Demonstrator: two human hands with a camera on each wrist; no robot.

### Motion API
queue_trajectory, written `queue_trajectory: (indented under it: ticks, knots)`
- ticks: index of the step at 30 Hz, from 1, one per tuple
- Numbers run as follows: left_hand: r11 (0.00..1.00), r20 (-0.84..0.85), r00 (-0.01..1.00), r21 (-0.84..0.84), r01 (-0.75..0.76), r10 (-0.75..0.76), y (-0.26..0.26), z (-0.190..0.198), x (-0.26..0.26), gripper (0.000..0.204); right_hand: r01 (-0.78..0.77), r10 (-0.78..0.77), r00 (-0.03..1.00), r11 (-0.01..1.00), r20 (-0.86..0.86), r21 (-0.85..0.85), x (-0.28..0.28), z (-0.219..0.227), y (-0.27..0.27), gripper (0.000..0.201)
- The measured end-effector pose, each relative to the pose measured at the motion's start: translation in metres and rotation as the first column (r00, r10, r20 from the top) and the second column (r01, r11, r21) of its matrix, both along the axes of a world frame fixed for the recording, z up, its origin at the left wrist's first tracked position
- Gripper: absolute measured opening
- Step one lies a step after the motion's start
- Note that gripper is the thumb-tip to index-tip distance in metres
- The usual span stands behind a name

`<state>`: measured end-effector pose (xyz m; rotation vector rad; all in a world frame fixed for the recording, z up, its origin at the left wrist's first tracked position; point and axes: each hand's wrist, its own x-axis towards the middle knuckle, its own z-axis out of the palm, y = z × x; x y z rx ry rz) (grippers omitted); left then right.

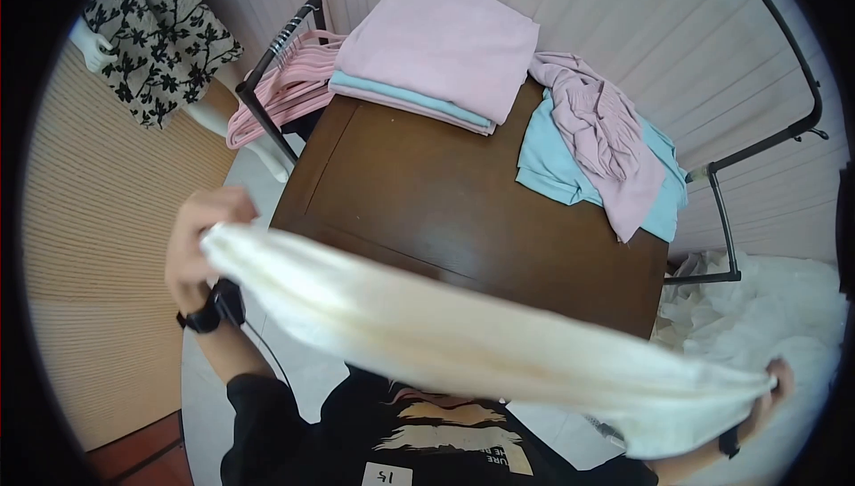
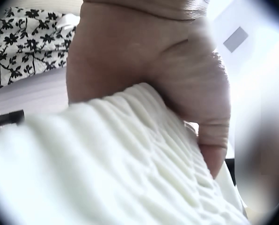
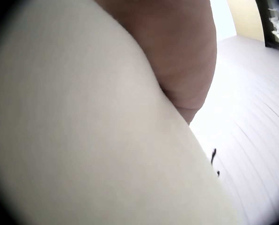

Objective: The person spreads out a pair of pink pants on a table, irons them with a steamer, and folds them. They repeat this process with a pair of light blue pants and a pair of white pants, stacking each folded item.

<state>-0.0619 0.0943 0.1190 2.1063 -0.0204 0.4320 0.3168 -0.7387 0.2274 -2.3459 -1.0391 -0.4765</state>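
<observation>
A cream-white cloth garment [image 1: 463,326] is stretched between both hands, blurred, across the near side of the table. My left hand [image 1: 200,232] grips its left end, and the left wrist view shows gathered, ruched fabric [image 2: 144,136] running under the palm and thumb. At the lower right, my right hand [image 1: 778,386] pinches the other end. In the right wrist view the smooth cloth [image 3: 97,122] covers much of the picture and hides the fingertips of that hand [image 3: 181,51].
On the brown table [image 1: 427,192], a stack of folded pink and light-blue cloth [image 1: 436,40] lies at the back left. A crumpled pink garment [image 1: 606,130] rests over a light-blue one [image 1: 548,161] at the right. Pink hangers [image 1: 289,85] hang from a black rack beside a mannequin's patterned skirt [image 1: 165,32].
</observation>
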Motion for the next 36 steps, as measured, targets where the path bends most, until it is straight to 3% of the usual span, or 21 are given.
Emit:
queue_trajectory:
  ticks: [1,2,3,5,6,7,8,9,11,15,18,20,22,25,26,27,28,30,31,33,36]
  knots:
    - [0.999,-0.211,0.978,0.050,0.009,0.002,0.010,-0.002,0.009,0.039,-0.023,0.019,1.000,0.986,-0.025,-0.162,0.030,-0.002,0.009,0.036]
    - [0.988,-0.260,0.964,0.150,-0.023,0.062,0.019,-0.011,0.028,0.035,0.117,-0.126,0.992,0.962,-0.021,-0.246,0.053,-0.018,0.046,0.034]
    - [0.966,-0.304,0.944,0.253,-0.049,0.128,0.024,-0.025,0.052,0.032,0.247,-0.263,0.965,0.913,-0.005,-0.326,0.074,-0.044,0.093,0.033]
    - [0.819,-0.239,0.857,0.489,-0.300,0.456,0.025,-0.058,0.092,0.035,0.197,-0.199,0.979,0.894,0.039,-0.402,0.116,-0.104,0.177,0.047]
    - [0.559,-0.050,0.795,0.737,-0.379,0.605,0.007,-0.075,0.105,0.043,0.231,-0.179,0.972,0.831,0.152,-0.506,0.102,-0.118,0.222,0.058]
    - [0.216,0.184,0.719,0.878,-0.427,0.670,-0.010,-0.085,0.118,0.050,0.277,-0.138,0.953,0.760,0.271,-0.588,0.089,-0.128,0.262,0.069]
    - [0.337,0.143,0.790,0.849,-0.408,0.596,-0.025,-0.084,0.120,0.054,0.199,-0.156,0.980,0.791,0.123,-0.578,0.088,-0.143,0.270,0.087]
    - [0.459,0.100,0.853,0.808,-0.370,0.512,-0.043,-0.088,0.116,0.057,0.099,-0.097,0.995,0.908,0.026,-0.407,0.081,-0.166,0.275,0.082]
    - [0.627,-0.050,0.878,0.719,-0.300,0.477,-0.073,-0.109,0.109,0.058,-0.030,0.000,0.997,0.927,-0.081,-0.374,0.051,-0.190,0.291,0.072]
    - [0.586,-0.078,0.883,0.774,-0.240,0.464,-0.079,-0.138,0.075,0.056,-0.079,-0.071,0.952,0.883,-0.299,-0.463,-0.011,-0.221,0.299,0.070]
    - [0.706,-0.144,0.909,0.680,-0.197,0.392,-0.064,-0.131,0.053,0.051,0.051,-0.171,0.967,0.858,-0.190,-0.511,-0.028,-0.259,0.259,0.060]
    - [0.703,-0.183,0.883,0.682,-0.202,0.432,-0.055,-0.125,0.033,0.046,0.090,-0.192,0.971,0.843,-0.141,-0.530,-0.038,-0.266,0.239,0.057]
    - [0.728,-0.248,0.836,0.644,-0.235,0.489,-0.043,-0.108,0.033,0.037,0.081,-0.194,0.895,0.956,-0.402,-0.282,-0.052,-0.261,0.214,0.053]
    - [0.729,-0.305,0.774,0.628,-0.274,0.555,-0.037,-0.090,0.042,0.028,0.203,-0.326,0.901,0.900,-0.285,-0.386,-0.075,-0.233,0.229,0.053]
    - [0.705,-0.332,0.745,0.663,-0.252,0.579,-0.040,-0.086,0.049,0.030,0.222,-0.311,0.883,0.936,-0.352,-0.272,-0.080,-0.229,0.240,0.053]
    - [0.680,-0.352,0.716,0.696,-0.230,0.602,-0.050,-0.086,0.061,0.033,0.213,-0.326,0.918,0.886,-0.225,-0.412,-0.080,-0.221,0.251,0.059]
    - [0.719,-0.345,0.787,0.674,-0.171,0.511,-0.066,-0.096,0.079,0.033,0.200,-0.325,0.916,0.878,-0.234,-0.435,-0.079,-0.219,0.263,0.066]
    - [0.605,-0.028,0.871,0.730,-0.318,0.491,-0.087,-0.112,0.096,0.042,0.146,-0.272,0.945,0.846,-0.181,-0.513,-0.080,-0.220,0.277,0.069]
    - [0.625,-0.028,0.897,0.726,-0.286,0.442,-0.093,-0.118,0.099,0.042,0.119,-0.255,0.933,0.884,-0.253,-0.452,-0.083,-0.226,0.279,0.075]
    - [0.473,-0.076,0.829,0.848,-0.239,0.555,-0.096,-0.140,0.099,0.051,0.157,-0.288,0.936,0.856,-0.202,-0.493,-0.087,-0.236,0.283,0.076]
    - [0.543,-0.090,0.841,0.799,-0.259,0.533,-0.078,-0.155,0.083,0.052,0.165,-0.285,0.940,0.862,-0.188,-0.480,-0.102,-0.236,0.289,0.080]
